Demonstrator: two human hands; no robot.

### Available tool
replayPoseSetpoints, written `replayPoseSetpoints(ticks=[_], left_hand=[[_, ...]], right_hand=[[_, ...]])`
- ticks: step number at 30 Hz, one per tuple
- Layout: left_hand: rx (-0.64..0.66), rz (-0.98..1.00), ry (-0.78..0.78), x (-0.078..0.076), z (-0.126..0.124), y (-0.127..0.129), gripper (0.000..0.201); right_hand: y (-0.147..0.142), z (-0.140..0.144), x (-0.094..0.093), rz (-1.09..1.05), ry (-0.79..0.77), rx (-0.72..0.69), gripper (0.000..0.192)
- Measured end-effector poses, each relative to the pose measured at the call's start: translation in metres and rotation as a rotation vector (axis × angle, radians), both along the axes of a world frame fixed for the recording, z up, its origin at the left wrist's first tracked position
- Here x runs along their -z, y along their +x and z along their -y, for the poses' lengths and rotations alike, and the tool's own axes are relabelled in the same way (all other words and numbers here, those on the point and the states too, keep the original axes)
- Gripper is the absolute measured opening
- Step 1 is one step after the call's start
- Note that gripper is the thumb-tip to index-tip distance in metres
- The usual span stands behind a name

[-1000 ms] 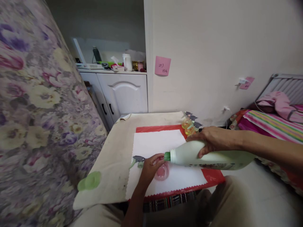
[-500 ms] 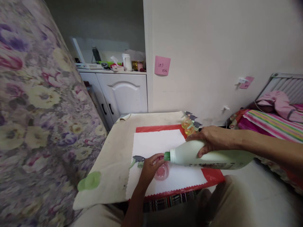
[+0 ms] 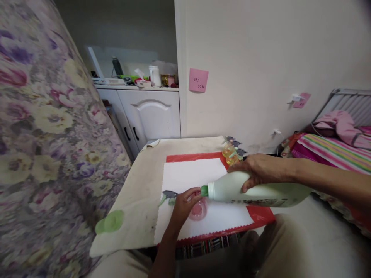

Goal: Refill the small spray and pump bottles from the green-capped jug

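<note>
Pale walls and a white cabinet (image 3: pixel 150 116) frame a small bench (image 3: pixel 139 193) covered with a beige cloth, on which a red mat (image 3: pixel 261 218) and a white sheet (image 3: pixel 191 177) are laid. At the near middle of the sheet a large pale green bottle (image 3: pixel 261 191) is held tipped on its side, its green neck (image 3: pixel 204 190) pointed to the left and set just above a small pink container (image 3: pixel 198 210). The bottle is gripped from above by the right hand (image 3: pixel 257 170), whose fingers are curled closed round the shoulder of the bottle, with the forearm stretched in from the right. The pink container is steadied by the left hand (image 3: pixel 184 204), which is closed lightly about it from the left side, the fingertips being just beside the bottle's neck; whether the container is lifted or stands on the sheet cannot be told. A grey and green sprayer head (image 3: pixel 168 196) is seen lying on the sheet just left of the left hand. A green lid (image 3: pixel 111 222) is set on the cloth near the bench's left front corner, well apart from both hands. Small yellow spray bottles (image 3: pixel 232 152) are grouped at the far edge of the red mat, just behind the right hand. A flowered fabric (image 3: pixel 43 135) fills the left side of the view. A pink note (image 3: pixel 198 80) is stuck on the wall, and striped bedding (image 3: pixel 333 150) is seen at the right.
</note>
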State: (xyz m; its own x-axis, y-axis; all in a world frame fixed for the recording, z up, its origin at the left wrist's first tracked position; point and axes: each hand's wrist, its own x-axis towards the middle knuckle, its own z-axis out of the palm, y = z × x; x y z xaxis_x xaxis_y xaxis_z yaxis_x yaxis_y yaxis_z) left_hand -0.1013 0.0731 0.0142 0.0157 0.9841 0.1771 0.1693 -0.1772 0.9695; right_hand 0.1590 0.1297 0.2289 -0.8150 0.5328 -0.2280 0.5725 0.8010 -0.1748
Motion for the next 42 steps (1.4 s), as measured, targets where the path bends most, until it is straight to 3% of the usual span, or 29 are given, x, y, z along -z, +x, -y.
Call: replayPoseSetpoints(ticks=[42], left_hand=[[0.008,0.003,0.004,-0.0002,-0.0011,0.0000,0.026]], right_hand=[[0.0005,0.0005,-0.0007,-0.009,0.002,-0.007,0.049]])
